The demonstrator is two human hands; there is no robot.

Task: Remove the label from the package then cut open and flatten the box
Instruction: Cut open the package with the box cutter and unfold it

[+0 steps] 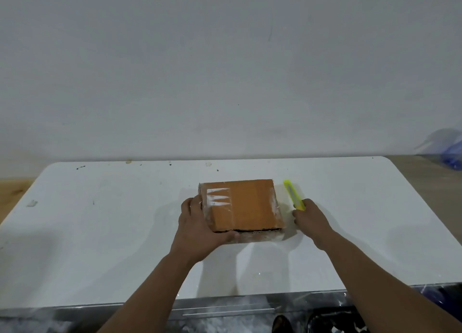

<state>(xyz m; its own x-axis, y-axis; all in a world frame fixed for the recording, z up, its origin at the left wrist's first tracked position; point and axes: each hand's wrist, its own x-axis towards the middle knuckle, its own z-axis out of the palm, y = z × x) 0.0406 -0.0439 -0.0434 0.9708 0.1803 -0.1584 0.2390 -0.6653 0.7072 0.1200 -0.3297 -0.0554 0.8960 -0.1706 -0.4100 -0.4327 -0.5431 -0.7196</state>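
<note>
Both forearms reach in from the bottom edge over a white table. Toward the left, the left hand curls its fingers around the near left corner of the cardboard box, steadying it; the box lies flat near the table's middle. On its top, at the left, whitish remnants of a label sit under clear tape, so the label step looks partly done at best, though glare makes it hard to say how much paper is left. A dark gap runs along the box's near edge; whether that is a cut or only a loose flap cannot be told. Cutting and flattening seem to lie ahead. Just to the right of the box, the right hand closes its fingers on the near end of a yellow utility knife lying on the table; whether the blade is out is too small to make out.
</note>
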